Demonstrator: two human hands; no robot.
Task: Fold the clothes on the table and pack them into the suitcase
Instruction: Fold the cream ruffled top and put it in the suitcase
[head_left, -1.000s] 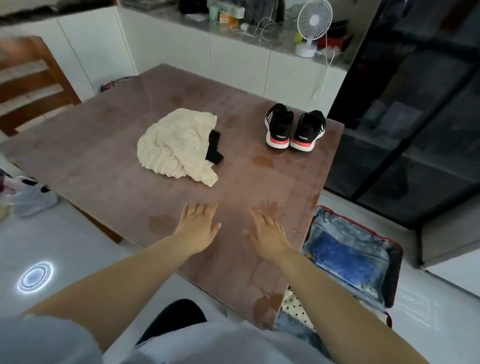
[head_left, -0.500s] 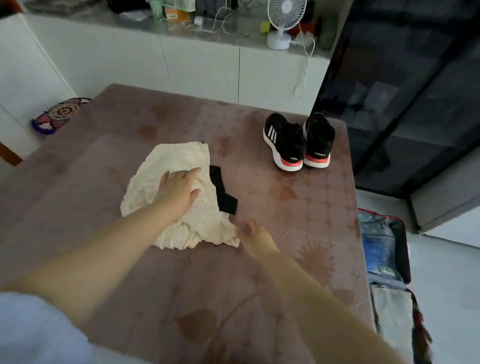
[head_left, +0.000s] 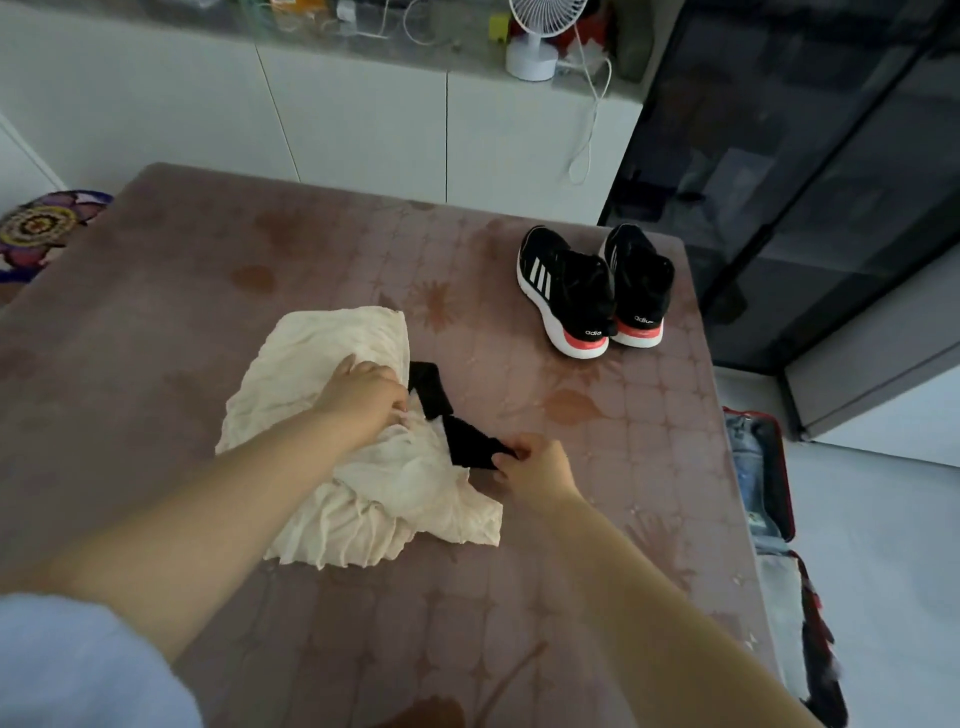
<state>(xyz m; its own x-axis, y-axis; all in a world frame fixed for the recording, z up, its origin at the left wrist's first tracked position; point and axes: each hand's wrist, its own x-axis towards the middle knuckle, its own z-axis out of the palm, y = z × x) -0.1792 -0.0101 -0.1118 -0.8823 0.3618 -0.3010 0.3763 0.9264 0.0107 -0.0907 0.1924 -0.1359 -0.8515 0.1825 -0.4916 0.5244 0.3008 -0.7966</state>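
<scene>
We count one cream garment (head_left: 358, 499) and one black strip of clothing (head_left: 460, 431), crumpled together on the table (head_left: 182, 322) — the strip pokes out at the cream cloth's right edge. Our left hand (head_left: 363, 395) sits on the cream garment, fingers (head_left: 392, 404) curled into its fabric; our right hand (head_left: 537, 470) pinches the strip's near end with curled fingers (head_left: 511, 458). Two black sneakers (head_left: 571, 296) stand far right (side by side), and one open suitcase (head_left: 787, 483) lies on the floor.
</scene>
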